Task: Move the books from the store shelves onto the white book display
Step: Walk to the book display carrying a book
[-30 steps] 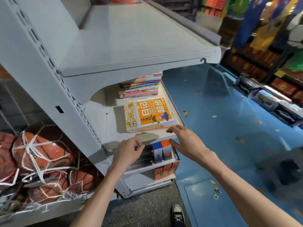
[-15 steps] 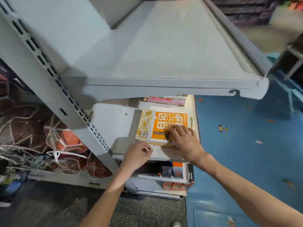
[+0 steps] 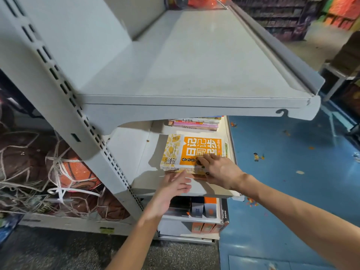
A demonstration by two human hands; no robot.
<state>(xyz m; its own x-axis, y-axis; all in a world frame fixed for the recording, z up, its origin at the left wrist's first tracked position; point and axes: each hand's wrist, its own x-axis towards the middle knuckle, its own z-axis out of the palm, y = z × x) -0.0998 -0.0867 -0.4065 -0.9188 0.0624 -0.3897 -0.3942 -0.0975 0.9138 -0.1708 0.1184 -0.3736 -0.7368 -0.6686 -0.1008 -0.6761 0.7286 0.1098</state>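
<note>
Orange and yellow on the cover of the thick paperback book (image 3: 194, 151), lying flat near the front of the white metal middle shelf (image 3: 134, 158), on top of at least one more copy of the same kind. Pressing down on the near right corner of that cover with the right hand (image 3: 222, 170), fingers lying fairly flat and spread over the print; not possible to tell whether the thumb is hooking under the edge. Reaching in with the left hand (image 3: 171, 190) from 6 o'clock of the book, palm turned sideways, fingers straight and together, fingertips touching the near edge of the pile, gripping nothing. Lying at 12 o'clock of the book, partly hidden under the wide grey upper shelf (image 3: 194, 65): a low stack of thin pink-spined books (image 3: 196, 124). Sitting at 9 o'clock, beyond the slotted upright: orange basketballs in white string netting (image 3: 76, 172). Standing at 6 o'clock, one shelf lower: small grey and orange cardboard boxes (image 3: 202, 208). Stretching out at 3 o'clock: glossy blue floor (image 3: 292, 182).
</note>
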